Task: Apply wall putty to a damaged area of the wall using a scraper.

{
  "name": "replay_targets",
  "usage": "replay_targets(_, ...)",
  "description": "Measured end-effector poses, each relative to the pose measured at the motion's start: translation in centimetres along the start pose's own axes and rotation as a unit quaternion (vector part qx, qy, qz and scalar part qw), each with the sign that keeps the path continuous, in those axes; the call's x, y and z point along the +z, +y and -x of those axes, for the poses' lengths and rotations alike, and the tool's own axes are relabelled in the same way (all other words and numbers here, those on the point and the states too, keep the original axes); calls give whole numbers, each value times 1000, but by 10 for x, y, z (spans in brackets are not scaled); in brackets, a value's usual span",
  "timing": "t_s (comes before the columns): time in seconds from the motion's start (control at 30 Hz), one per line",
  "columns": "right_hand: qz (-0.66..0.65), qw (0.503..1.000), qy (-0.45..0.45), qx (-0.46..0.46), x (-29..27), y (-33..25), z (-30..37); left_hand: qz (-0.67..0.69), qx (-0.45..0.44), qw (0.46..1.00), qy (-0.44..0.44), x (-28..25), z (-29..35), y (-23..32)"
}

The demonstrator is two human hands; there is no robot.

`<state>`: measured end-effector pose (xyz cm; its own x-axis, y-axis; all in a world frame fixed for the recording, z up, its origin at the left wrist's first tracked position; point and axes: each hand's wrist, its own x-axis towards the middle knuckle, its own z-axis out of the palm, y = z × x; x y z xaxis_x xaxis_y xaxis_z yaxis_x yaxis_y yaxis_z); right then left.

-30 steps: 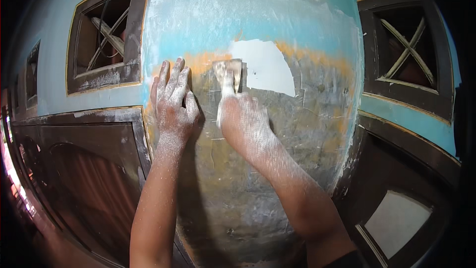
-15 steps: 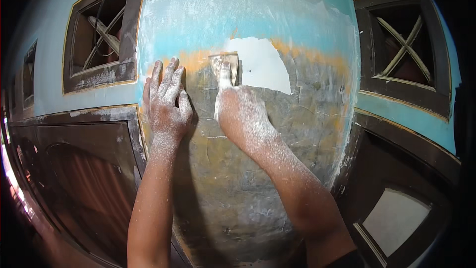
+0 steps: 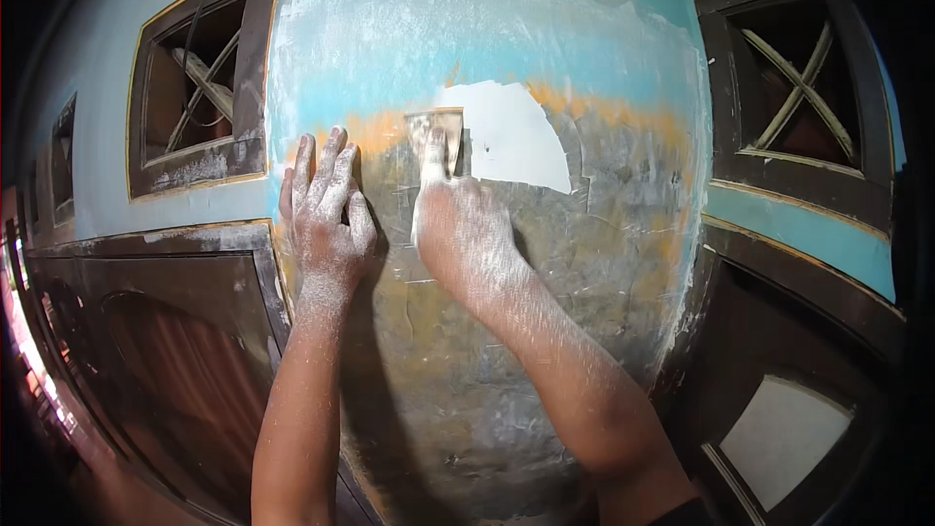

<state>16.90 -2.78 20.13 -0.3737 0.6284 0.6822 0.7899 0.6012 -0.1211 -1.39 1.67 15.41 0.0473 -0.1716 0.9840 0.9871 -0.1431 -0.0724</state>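
My right hand (image 3: 466, 234) grips a putty knife (image 3: 450, 127), its index finger stretched along the flat blade. The blade's wide edge points up and lies against the wall (image 3: 487, 331), just left of a smooth white patch (image 3: 516, 141). The knife's handle is hidden in my fist. To the left, my left hand (image 3: 329, 219) rests on the wall with its fingers spread and pointing up, holding nothing. White dust coats both hands and wrists. Around the patch the wall is rough grey-brown, with an orange band and turquoise paint above.
Dark wooden frames with crossed slats flank the wall: a left window (image 3: 200, 78) and a right window (image 3: 799, 88). Below them stand a dark door (image 3: 175, 331) on the left and a dark panel with a pale pane (image 3: 784, 438) on the right. A black cable (image 3: 200, 15) hangs at upper left.
The putty knife and my right hand have shifted slightly left and down along the wall. My left hand stays in the same spot. The whole view has tilted a little.
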Motion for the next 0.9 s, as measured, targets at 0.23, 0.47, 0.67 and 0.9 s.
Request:
replay_targets(0.23, -27, 997, 76, -18, 12, 4, -2, 3, -5, 1000, -8, -1, -1, 1)
replay_targets(0.47, -7, 998, 57, -6, 7, -1, -2, -5, -7, 1000, -7, -1, 0, 1)
replay_targets(0.67, -28, 995, 94, -16, 8, 4, -3, 0, -7, 1000, -14, -5, 0, 2)
replay_targets(0.9, -38, 993, 107, -31, 4, 10, -17, 8, 0, 1000, -8, -3, -2, 4)
